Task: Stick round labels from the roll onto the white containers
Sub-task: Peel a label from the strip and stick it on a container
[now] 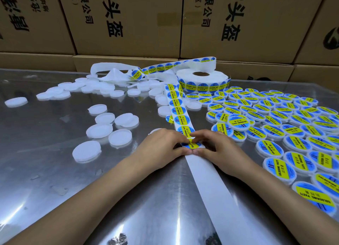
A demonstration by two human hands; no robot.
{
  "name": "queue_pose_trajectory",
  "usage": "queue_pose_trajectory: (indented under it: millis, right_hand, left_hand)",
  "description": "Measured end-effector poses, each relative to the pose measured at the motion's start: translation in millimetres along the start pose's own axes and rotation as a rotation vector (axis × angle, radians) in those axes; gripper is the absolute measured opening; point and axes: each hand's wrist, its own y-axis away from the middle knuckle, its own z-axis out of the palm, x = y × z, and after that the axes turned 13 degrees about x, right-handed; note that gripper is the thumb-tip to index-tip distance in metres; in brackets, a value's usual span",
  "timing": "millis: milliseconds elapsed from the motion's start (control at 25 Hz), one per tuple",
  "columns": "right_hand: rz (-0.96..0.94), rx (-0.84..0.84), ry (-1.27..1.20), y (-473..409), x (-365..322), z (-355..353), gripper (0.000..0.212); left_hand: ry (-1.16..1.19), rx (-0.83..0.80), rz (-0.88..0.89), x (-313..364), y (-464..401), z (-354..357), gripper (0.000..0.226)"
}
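A strip of blue-and-yellow round labels [178,110] runs from the roll [203,81] down the middle of the steel table [55,180]. My left hand [161,145] and my right hand [218,145] meet over a round label [191,145], fingertips and thumbs pressing around it. What lies under the label is hidden by my fingers. Bare white backing strip [211,186] trails toward me from under my hands. Unlabelled white containers [100,131] lie scattered at the left. Labelled containers [297,143] crowd the right side.
Brown cardboard boxes [128,20] with black print form a wall behind the table. Crumpled used backing paper [113,74] lies at the back left among more white containers. The steel surface near me is reflective.
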Motion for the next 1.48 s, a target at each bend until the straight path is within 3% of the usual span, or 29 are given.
queue_pose_trajectory:
  millis: [120,320,440,640,760,920,1000,1080,1200,1280,1480]
  right_hand:
    - [-0.022,0.01,-0.02,0,-5,-1,0.022]
    - [0.006,0.021,-0.064,0,-8,-7,0.005]
    - [0.0,-0.005,-0.073,1,-10,-9,0.005]
    - [0.004,-0.041,-0.081,3,-11,-9,0.015]
    - [-0.012,-0.065,0.006,3,-6,-6,0.039]
    - [-0.008,-0.075,-0.07,3,-6,-8,0.082]
    - [0.022,-0.07,-0.047,4,-5,-10,0.089]
    - [0.046,-0.033,-0.055,4,-7,-9,0.074]
    - [0.113,0.149,-0.293,2,-16,-7,0.022]
    - [0.227,0.165,-0.461,-2,-18,-9,0.034]
    - [0.355,-0.095,-0.641,-2,-15,-7,0.053]
  left_hand:
    - [-0.033,0.032,-0.002,4,1,-1,0.031]
    - [-0.013,0.082,0.011,7,6,-6,0.041]
    - [-0.021,0.098,0.016,11,7,-8,0.051]
    - [0.036,0.115,-0.014,11,8,-10,0.04]
    - [0.11,0.225,-0.085,13,8,-12,0.039]
    - [0.261,0.594,-0.089,15,6,-20,0.033]
    - [0.339,0.767,-0.105,12,3,-24,0.029]
    - [0.348,0.846,-0.099,8,1,-27,0.026]
    - [0.312,0.833,-0.017,9,2,-24,0.023]
    - [0.286,0.792,0.083,11,2,-21,0.022]
    - [0.155,0.754,0.326,10,3,-17,0.019]
